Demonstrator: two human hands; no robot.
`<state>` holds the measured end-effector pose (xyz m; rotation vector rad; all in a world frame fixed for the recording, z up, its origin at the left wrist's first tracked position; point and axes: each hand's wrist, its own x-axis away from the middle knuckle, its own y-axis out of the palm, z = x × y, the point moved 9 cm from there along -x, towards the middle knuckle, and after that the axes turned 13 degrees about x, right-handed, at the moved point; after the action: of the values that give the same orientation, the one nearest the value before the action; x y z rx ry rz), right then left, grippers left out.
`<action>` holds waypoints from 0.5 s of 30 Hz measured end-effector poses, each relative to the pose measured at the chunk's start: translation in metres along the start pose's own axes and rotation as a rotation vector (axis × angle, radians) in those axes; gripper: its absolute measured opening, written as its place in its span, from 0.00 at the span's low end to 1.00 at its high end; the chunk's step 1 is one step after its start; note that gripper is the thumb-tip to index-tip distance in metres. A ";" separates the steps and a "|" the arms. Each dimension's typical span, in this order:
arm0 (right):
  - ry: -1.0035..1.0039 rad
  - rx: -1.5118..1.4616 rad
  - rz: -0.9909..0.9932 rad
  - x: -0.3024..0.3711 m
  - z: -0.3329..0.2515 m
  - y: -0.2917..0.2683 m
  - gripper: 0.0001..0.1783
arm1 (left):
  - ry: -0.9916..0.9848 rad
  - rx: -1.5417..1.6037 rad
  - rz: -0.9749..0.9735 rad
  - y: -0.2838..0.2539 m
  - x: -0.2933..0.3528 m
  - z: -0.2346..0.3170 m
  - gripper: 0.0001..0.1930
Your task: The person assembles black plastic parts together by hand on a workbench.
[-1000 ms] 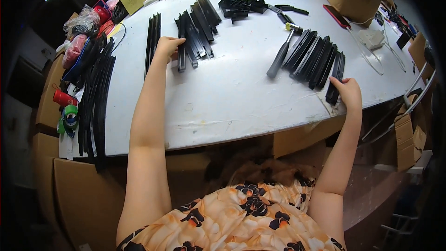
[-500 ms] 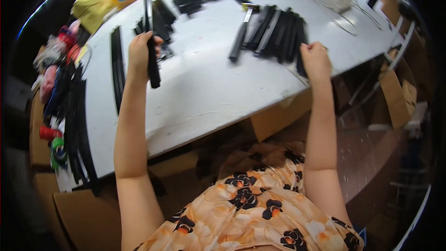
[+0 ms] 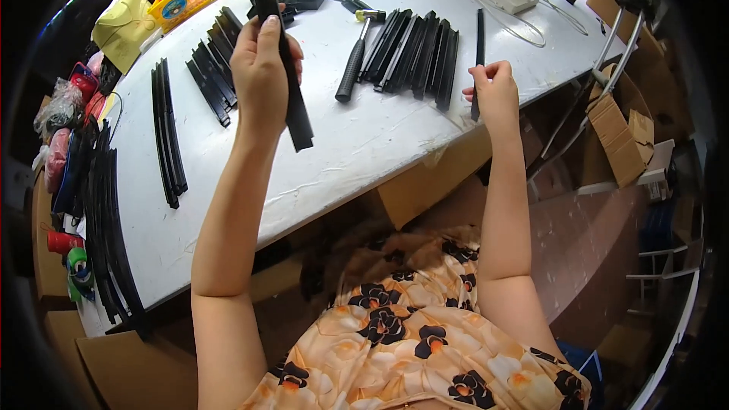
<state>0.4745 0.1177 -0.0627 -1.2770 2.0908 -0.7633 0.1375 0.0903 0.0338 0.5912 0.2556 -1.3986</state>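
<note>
a broad white surface (image 3: 364, 137) crosses the room at a slant, its top scuffed and stained, with a roughened patch near the front edge and soft, cool light lying over it. beneath it stand brown cardboard boxes, one at the lower left (image 3: 144, 361) and another below the front edge (image 3: 433, 182). to the right, the reddish-brown floor (image 3: 585, 228) has a dull sheen and pale flecks. an opened cardboard carton (image 3: 611, 140) sits by bent silvery tubing (image 3: 625, 57). thin white rails (image 3: 659, 253) show farther down; the far left is too dark to make out.
</note>
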 end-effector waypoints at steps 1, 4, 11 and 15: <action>-0.086 -0.125 0.033 0.006 -0.011 -0.004 0.17 | 0.009 0.015 0.016 -0.002 0.001 0.001 0.15; -0.287 -0.391 0.090 0.047 -0.055 -0.014 0.27 | 0.013 0.060 0.082 -0.013 -0.001 0.005 0.15; -0.183 -0.876 -0.778 0.158 -0.114 0.070 0.21 | -0.064 0.507 0.352 -0.095 -0.019 -0.018 0.13; -0.208 -0.845 -0.986 0.204 -0.129 0.098 0.19 | -0.083 0.451 0.502 -0.133 -0.021 -0.022 0.14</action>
<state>0.2464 -0.0077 -0.0807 -2.7793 1.5393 -0.0086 0.0090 0.1126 -0.0054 0.8942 -0.2730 -0.9853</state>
